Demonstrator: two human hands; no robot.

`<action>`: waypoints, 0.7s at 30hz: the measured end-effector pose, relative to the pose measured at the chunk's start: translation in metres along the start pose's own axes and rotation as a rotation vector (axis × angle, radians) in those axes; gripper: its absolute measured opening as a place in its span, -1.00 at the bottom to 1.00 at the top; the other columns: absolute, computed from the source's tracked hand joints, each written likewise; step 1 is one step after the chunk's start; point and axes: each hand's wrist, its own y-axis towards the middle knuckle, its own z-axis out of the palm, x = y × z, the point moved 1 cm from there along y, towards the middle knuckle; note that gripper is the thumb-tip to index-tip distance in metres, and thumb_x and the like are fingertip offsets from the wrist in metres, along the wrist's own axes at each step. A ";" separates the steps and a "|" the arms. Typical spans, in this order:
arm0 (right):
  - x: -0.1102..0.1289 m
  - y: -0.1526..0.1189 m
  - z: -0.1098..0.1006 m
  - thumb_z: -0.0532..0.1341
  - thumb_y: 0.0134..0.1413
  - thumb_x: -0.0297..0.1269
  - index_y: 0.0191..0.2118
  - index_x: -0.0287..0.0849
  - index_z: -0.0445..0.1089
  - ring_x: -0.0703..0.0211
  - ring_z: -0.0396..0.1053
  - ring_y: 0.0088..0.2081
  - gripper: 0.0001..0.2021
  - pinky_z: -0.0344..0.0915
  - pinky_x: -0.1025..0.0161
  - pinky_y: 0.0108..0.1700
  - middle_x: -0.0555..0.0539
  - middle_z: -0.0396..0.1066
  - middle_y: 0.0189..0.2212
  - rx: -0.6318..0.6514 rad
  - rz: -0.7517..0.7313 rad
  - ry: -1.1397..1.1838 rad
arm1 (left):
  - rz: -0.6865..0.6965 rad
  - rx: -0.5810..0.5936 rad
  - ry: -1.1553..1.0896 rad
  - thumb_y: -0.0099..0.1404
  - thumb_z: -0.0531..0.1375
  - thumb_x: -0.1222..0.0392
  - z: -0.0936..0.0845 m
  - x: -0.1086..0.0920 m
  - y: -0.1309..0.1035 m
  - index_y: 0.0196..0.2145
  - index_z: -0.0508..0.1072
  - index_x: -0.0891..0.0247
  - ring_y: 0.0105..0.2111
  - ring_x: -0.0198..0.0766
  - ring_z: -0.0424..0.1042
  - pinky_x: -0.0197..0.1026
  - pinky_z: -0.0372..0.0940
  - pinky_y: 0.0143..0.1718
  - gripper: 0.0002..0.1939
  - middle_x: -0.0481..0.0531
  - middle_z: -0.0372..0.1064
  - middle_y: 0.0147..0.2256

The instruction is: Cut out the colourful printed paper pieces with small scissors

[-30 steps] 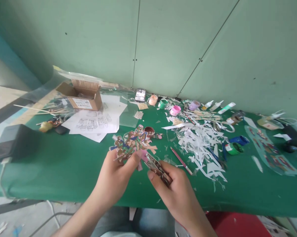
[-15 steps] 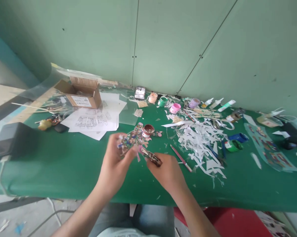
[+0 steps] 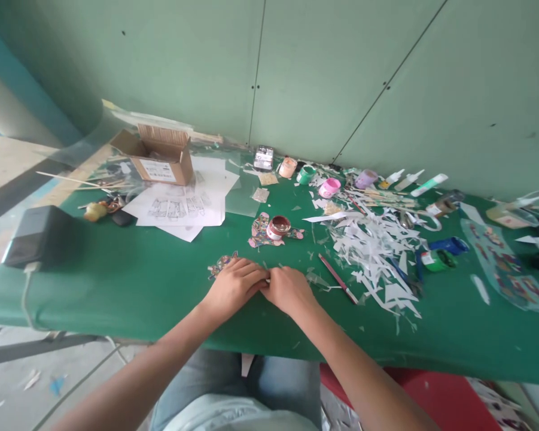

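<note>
Both forearms are reaching in from the near side, slanting inward and meeting low over the green surface [image 3: 130,293]. The L hand [image 3: 235,284] is lying palm down, fingers bending over toward the R; its thumb side is hiding below. The R hand [image 3: 289,289] is curling in, knuckles up, its fingertips pressing against the L's. Grip widths: can't tell for either – the fingers are covering whatever's btwn them, w/ only a small pale bit showing.

The patterned cutouts [image 3: 218,265] are poking out past the L hand's far-left side, mostly hidden under it; can't tell if it's gripping them.

Edges & room: the surface's near edge is running just below the wrists, under both forearms. A wide green stretch is lying btwn the L hand and the grey block [image 3: 38,239]. On the R side, the pink pencil-like stick [image 3: 338,279] is slanting near the R hand, w/ the white paper scraps [image 3: 377,248] spreading beyond it. Ahead, the brown paint jar [image 3: 279,228] is standing on a patterned piece [image 3: 260,233]. Farther L, printed sheets [image 3: 179,209] are lying by the open cardboard box [image 3: 166,161].
</note>
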 end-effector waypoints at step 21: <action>-0.024 -0.036 0.002 0.09 0.29 -0.09 0.04 -0.26 0.39 -0.11 0.37 -0.04 -0.61 0.32 0.00 -0.01 -0.31 0.36 -0.01 -0.569 -0.245 -0.043 | -0.040 -0.044 -0.109 0.43 0.09 0.18 0.017 0.006 0.005 -0.22 0.50 0.28 -0.24 -0.18 0.46 -0.07 0.36 -0.07 -0.79 0.04 0.53 -0.31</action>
